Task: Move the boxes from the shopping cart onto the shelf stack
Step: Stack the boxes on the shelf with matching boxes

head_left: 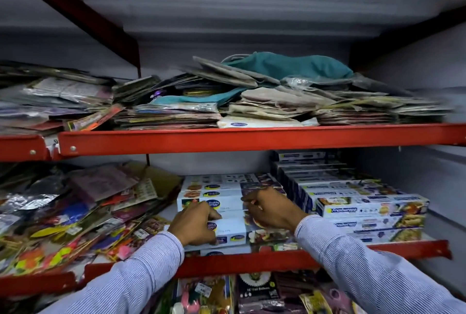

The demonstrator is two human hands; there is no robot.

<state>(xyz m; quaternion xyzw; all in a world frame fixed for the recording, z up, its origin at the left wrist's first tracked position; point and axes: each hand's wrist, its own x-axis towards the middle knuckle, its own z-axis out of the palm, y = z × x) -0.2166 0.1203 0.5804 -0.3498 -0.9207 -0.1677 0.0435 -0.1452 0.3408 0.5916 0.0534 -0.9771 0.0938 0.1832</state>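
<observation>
Hands, two of them, rest on the white boxes [222, 202] stacked on the lower red shelf [252, 260]. Left hand [195, 223] lies curled over the front boxes, fingers bent, clasping the top one's near edge. Right hand [268, 209] presses flat, fingers spread, closed on nothing. Right of that stack stands a second stack of blue-and-white boxes [365, 209]; left of it, loose packets [75, 213]. Box count is unclear.

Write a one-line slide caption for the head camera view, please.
Both hands, left and right, press on the white box stack on the red shelf, beside the Freshwrapp boxes.
</observation>
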